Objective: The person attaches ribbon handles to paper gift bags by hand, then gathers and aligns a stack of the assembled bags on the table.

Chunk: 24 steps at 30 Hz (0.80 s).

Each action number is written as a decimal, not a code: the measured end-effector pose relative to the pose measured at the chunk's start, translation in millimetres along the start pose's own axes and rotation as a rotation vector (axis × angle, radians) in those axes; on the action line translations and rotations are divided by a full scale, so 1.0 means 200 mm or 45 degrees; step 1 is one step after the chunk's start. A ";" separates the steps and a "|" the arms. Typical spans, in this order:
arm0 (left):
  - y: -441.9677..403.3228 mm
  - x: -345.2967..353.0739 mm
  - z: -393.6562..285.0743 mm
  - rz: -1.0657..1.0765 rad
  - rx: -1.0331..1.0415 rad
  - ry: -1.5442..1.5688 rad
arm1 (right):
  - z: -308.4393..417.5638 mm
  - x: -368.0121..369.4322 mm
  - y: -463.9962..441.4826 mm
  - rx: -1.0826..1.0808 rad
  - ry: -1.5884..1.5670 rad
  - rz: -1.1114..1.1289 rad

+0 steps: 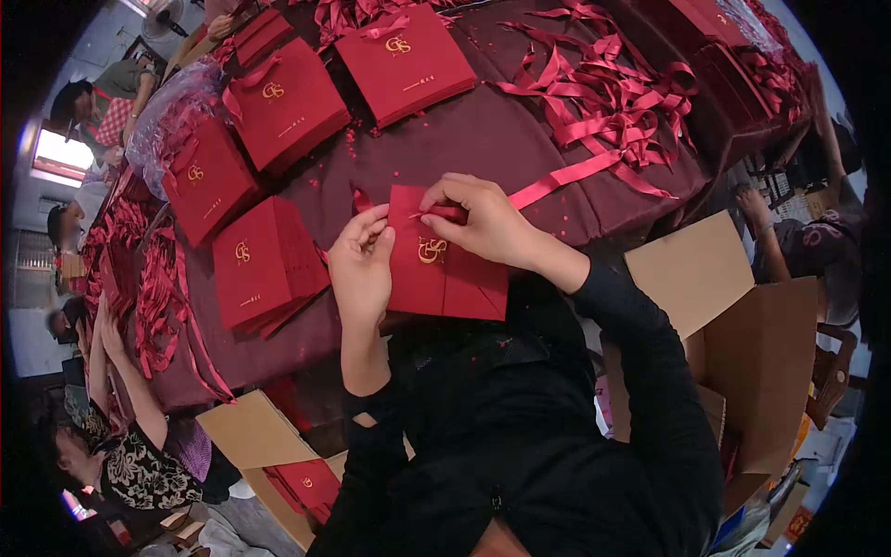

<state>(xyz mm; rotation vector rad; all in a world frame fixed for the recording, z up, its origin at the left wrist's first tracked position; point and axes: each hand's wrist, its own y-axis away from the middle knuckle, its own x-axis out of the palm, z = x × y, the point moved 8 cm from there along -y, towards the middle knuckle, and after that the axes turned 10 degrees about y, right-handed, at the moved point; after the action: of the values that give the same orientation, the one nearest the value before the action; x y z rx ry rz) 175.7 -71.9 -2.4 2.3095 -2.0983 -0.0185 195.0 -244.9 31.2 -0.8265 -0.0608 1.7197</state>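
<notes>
In front of me is a red paper gift bag (406, 293) with a gold monogram, its lower part folded flat. My left hand (364, 269) is closed on its left edge, thumb on the front face. My right hand (483, 218) pinches a red ribbon (449, 213) at the bag's upper part. A ribbon end (361, 198) sticks up behind my left fingertips. To the left stands a stack of matching bags (255, 265), near my left hand. Beyond the right wrist, a loose ribbon (571, 176) trails toward a tangled heap of ribbons (603, 97).
More bag stacks (290, 111) stand on the dark red tablecloth (483, 139). Open cardboard boxes (756, 362) (251, 432) flank me, the left one holding red bags (311, 485). Several people work around the table; one person's arms (125, 362) reach in at left.
</notes>
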 end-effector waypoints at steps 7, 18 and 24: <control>0.04 0.00 0.03 -0.008 -0.286 0.509 | 0.08 0.02 0.02 -0.148 0.237 0.031; 0.06 0.05 0.09 0.013 -0.273 0.568 | 0.07 -0.01 0.00 0.024 -0.015 0.041; 0.08 0.08 -0.01 -0.031 -0.021 0.377 | 0.05 0.03 0.00 0.079 -0.070 0.159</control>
<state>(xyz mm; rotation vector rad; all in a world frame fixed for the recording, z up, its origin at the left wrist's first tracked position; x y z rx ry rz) 160.5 -89.5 -0.1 2.1705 -1.9167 0.2867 189.0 -235.9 35.1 -0.7502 0.0076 1.8529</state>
